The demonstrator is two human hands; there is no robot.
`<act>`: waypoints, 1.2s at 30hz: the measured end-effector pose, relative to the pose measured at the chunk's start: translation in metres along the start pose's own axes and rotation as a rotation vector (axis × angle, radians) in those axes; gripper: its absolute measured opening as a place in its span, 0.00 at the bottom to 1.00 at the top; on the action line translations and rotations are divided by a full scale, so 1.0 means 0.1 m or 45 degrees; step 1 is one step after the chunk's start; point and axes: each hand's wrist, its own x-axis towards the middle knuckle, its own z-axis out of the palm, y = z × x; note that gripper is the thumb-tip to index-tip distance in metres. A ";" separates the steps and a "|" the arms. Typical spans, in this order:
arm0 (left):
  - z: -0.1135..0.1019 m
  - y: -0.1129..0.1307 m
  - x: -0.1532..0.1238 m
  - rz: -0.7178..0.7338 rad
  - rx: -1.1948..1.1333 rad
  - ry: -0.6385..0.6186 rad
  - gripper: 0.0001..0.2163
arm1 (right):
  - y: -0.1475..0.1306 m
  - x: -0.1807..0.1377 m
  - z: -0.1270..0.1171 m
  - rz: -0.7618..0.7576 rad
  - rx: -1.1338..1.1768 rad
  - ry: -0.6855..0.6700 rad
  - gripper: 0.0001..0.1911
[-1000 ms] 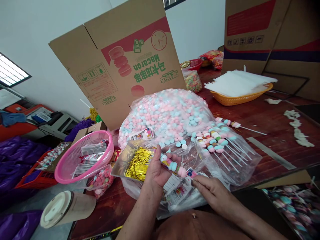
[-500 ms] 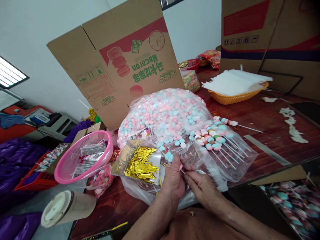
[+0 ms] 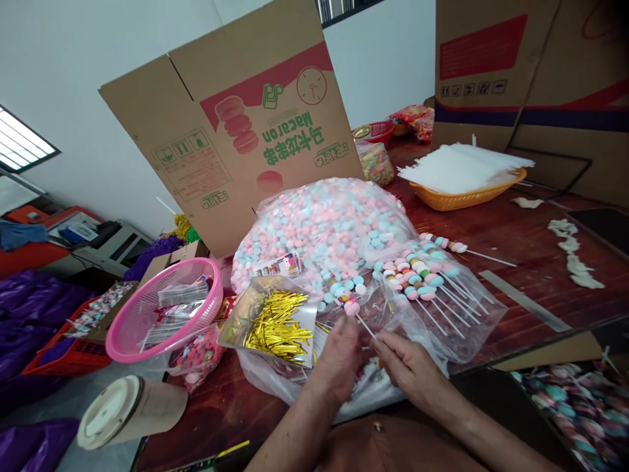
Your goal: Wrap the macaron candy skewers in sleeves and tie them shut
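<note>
Between the thumb and fingers of my right hand (image 3: 400, 357) is the white stick of a candy skewer (image 3: 351, 307), which points up and to the left. Pink and blue candies are threaded on its far end. My left hand (image 3: 339, 354) is just left of the stick, below the candies; motion blurs its fingers, so I cannot tell whether they hold anything. Gold twist ties (image 3: 280, 324) lie in an open pouch left of my hands. Behind them is a big clear bag of pink and blue candies (image 3: 329, 223). Finished-looking skewers (image 3: 417, 275) rest on plastic to the right.
A pink basket (image 3: 115, 328) with packets and a lidded paper cup (image 3: 132, 410) stand on the left. A cardboard box (image 3: 236, 131) rises behind the candy bag. White sticks fill a yellow basket (image 3: 447, 200) at the back right. More skewers (image 3: 580, 406) are in a box, lower right.
My left hand has dropped from the candy end to below it, uncovering the candies. My right hand has shifted slightly right with the stick, and more of the stick shows between the hands.
</note>
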 end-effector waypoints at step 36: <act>0.01 -0.05 0.02 -0.094 -0.001 0.190 0.22 | 0.13 -0.04 -0.02 -0.367 -1.057 0.179 0.12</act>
